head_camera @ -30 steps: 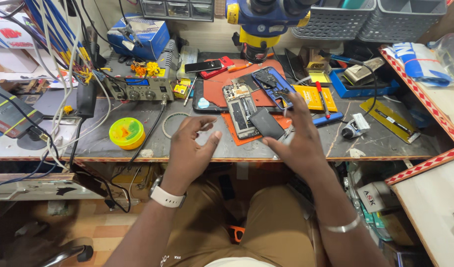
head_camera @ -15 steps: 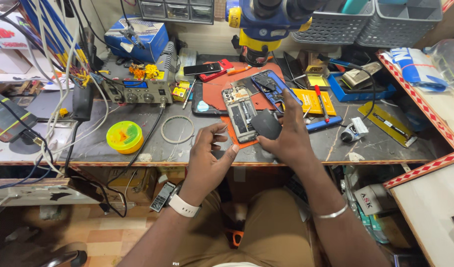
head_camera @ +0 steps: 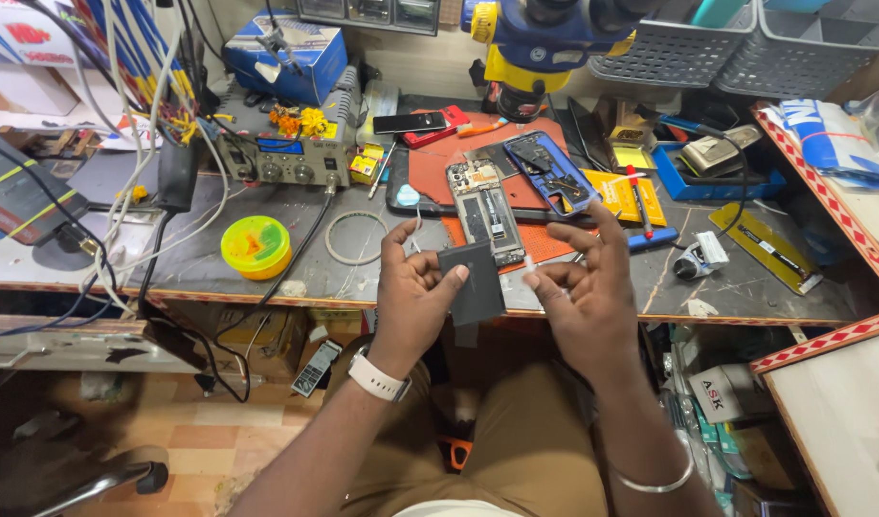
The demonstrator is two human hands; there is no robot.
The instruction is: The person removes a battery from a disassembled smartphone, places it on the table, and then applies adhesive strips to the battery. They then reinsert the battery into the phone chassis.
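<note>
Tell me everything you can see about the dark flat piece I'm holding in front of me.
The dark flat piece is a thin, matte grey-black rectangle, plain on the visible face, looking like plastic or coated metal. It is held above the front edge of the workbench, tilted slightly. The left hand grips its left edge, thumb on the face. The right hand is open just beside its right edge, apparently not touching. Just behind it lies an opened phone.

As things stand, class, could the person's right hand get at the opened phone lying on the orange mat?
Probably yes. The right hand is empty, fingers spread, just beside the opened phone. Nothing lies between them; the dark flat part is in the left hand.
</note>
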